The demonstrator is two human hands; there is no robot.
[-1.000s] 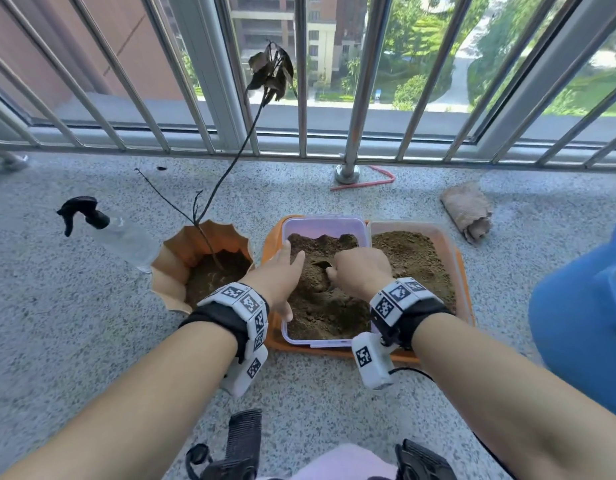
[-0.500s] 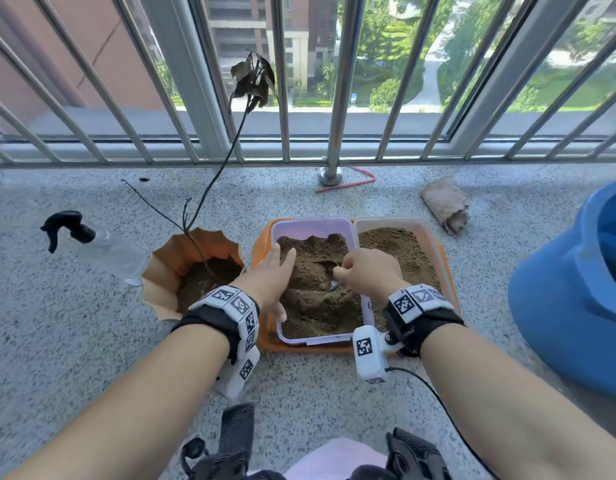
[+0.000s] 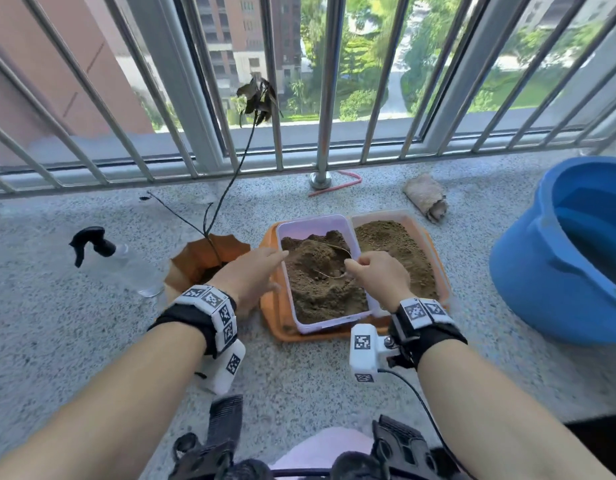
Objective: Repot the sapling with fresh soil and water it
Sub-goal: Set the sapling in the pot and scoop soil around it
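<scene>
Since the earlier frame our right hand [image 3: 377,277] has lifted out of the soil [image 3: 322,282]; it was buried to the knuckles, now it sits above the surface with thumb and forefinger pinched on a thin pale strand, probably a root or fibre, that loops across the heap. We judge we are picking debris out before scooping. Left hand [image 3: 252,275] has shifted little: fingers straight, gripping nothing, fingertips at the near-left rim of the lilac tub [image 3: 313,221], presumably to steady it. The tub sits in an orange tray [image 3: 270,306] beside a second soil-filled tub [image 3: 417,233], keeping spill contained.

The sapling [image 3: 230,188] stands in the orange pot [image 3: 209,252], just left of the tray, its stem leaning toward the railing; leaves dark and curled. The spray bottle [image 3: 109,258] lies on its side further left.

Hidden: our left wrist covers the pot's near side, so its soil level is unreadable. The blue bucket [image 3: 542,271] is cut off at the right edge; contents unclear.
</scene>
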